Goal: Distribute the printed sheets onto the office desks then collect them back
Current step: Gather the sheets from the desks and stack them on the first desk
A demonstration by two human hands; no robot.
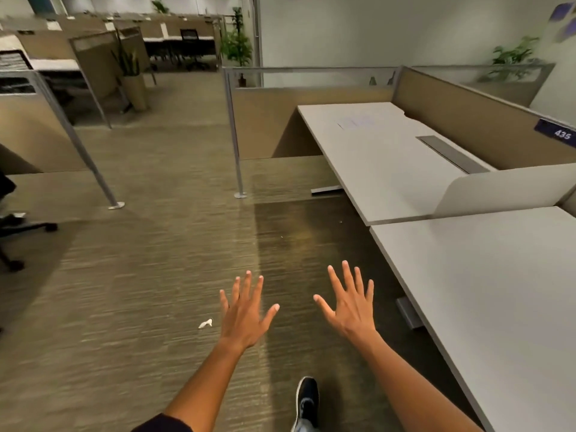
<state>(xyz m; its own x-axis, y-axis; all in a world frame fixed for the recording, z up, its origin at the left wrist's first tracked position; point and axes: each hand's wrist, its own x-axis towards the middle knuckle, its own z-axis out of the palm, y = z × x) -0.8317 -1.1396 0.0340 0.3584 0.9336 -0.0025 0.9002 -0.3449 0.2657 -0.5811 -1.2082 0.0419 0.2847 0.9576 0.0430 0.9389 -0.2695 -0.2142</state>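
A printed sheet (356, 122) with faint blue print lies flat near the far end of the far white desk (383, 169) on the right. The near white desk (498, 291) carries no sheet that I can see. My left hand (244, 310) and my right hand (350, 302) are stretched out in front of me over the carpet, palms down, fingers spread, holding nothing. Both hands are well short of the sheet and left of the near desk's edge.
A low white divider (505, 188) separates the two desks, backed by tan partition panels (486, 120). Metal partition posts (234, 135) stand ahead. A scrap of white paper (206, 323) lies on the carpet. An office chair base (18, 232) sits at the left. My shoe (307, 397) shows below.
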